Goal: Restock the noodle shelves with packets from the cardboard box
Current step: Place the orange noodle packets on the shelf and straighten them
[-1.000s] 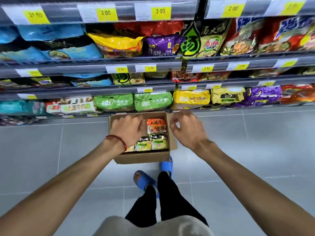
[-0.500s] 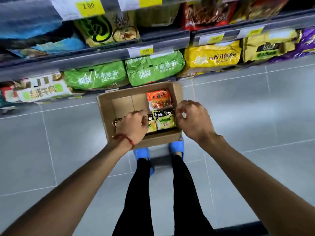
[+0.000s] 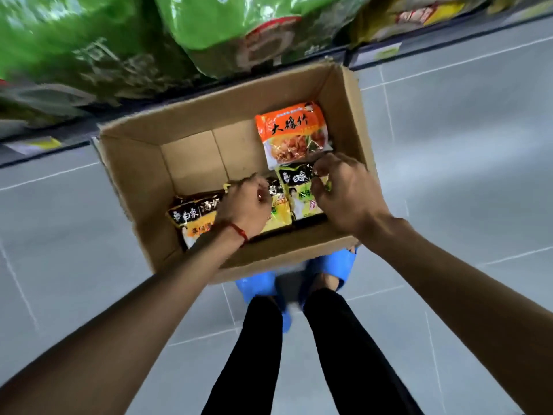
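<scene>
Restock partly done: 4 packets remain in the cardboard box (image 3: 140, 181)
Left hand (image 3: 245, 206) curls onto the middle yellow packet (image 3: 279, 217); right hand (image 3: 344, 194) pinches the green-yellow packet (image 3: 300, 202) beside it; the orange packet (image 3: 294, 134) and the end packet (image 3: 191, 220) lie flat. Glossy crinkled film pillows, matte corrugated walls, half the floor bare

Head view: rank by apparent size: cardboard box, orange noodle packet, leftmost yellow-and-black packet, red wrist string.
1. Brown cardboard box.
2-3. Orange noodle packet and leftmost yellow-and-black noodle packet: look alike, and the left hand hides part of the second, so unranked.
4. Red wrist string.
</scene>
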The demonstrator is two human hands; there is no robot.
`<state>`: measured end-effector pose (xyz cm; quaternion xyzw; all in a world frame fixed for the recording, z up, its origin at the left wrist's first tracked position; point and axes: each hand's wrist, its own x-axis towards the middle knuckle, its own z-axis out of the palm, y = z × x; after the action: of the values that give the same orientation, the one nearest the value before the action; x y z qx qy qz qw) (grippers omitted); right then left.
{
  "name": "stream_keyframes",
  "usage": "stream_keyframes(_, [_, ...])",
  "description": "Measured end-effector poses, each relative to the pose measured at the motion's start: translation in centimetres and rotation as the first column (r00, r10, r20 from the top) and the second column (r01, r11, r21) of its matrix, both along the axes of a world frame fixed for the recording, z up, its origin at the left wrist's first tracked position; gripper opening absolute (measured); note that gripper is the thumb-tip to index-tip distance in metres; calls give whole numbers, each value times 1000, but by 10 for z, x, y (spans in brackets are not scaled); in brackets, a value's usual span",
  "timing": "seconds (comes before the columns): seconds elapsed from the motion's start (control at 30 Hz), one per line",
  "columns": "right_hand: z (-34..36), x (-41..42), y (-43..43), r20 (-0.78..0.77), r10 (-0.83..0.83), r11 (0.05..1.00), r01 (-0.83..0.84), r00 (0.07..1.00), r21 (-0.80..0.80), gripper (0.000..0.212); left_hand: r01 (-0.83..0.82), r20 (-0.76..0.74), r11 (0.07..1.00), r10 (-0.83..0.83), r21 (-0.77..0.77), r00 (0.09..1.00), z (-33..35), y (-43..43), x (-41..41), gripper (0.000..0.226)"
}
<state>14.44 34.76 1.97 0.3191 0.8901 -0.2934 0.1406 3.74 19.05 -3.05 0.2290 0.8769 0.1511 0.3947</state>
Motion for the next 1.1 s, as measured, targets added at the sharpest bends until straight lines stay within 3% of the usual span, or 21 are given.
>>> stream_keyframes(0.2, [-93, -5, 20, 55, -23, 999, 24, 998, -22, 35, -259, 117, 966, 254, 25, 960, -115, 49, -24, 32])
stream_keyframes(0.3, [-126, -11, 29, 65, -62, 998, 63, 996, -16, 39, -569, 246, 822, 554, -8, 796, -150, 76, -32, 45])
stream_keyframes(0.4, [-148, -18, 35, 88, -85, 996, 87, 992, -21, 50, -724, 327, 690, 686, -11, 650, -171, 92, -30, 50])
stream_keyframes(0.63, [-165, -21, 42, 143, -70, 997, 74, 987, -22, 64, -779, 456, 627, 700, -24, 549, -172, 99, -27, 73])
stream_keyframes(0.7, [-165, -21, 43, 152, -80, 995, 87, 985, -39, 64, -758, 466, 652, 676, -17, 571, -168, 98, -28, 63])
stream_keyframes(0.8, [-165, -25, 45, 161, -112, 990, 124, 981, -69, 57, -744, 431, 664, 650, 80, 626, -162, 89, -35, 34])
stream_keyframes(0.93, [-175, -37, 46, 188, -189, 965, 217, 964, -147, 49, -729, 358, 674, 655, 121, 665, -153, 57, -51, 40])
stream_keyframes(1.1, [-204, -62, 41, 238, -314, 910, 363, 919, -199, 71, -769, 257, 633, 732, 85, 631, -155, 13, -67, 43])
